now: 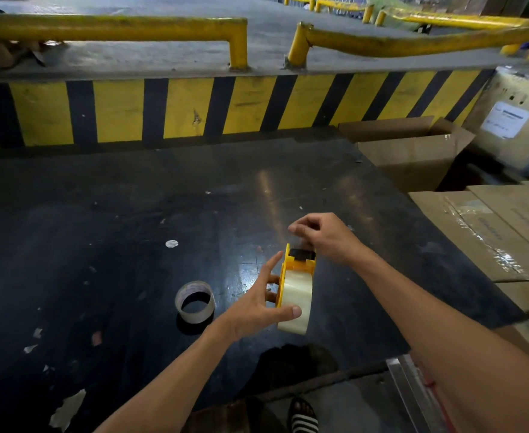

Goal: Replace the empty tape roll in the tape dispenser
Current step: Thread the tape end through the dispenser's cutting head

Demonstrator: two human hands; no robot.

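Left hand [257, 304] clamped on tape dispenser [297, 276], thumb across its clear roll, held on edge above dark desk [132, 214], long axis running away, cutter end far. Empty roll [195, 302] lying left of it. Right hand [322, 235] pinching at cutter end.

dispenser [291, 264]: yellow-orange | tape roll [297, 300]: clear | table [132, 214]: black | wall [194, 107]: yellow-black stripes

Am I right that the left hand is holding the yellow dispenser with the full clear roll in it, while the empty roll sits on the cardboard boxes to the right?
Not quite: the head view shows the empty roll lying on the black table, left of the left hand. The yellow dispenser and its full clear roll are as you say.
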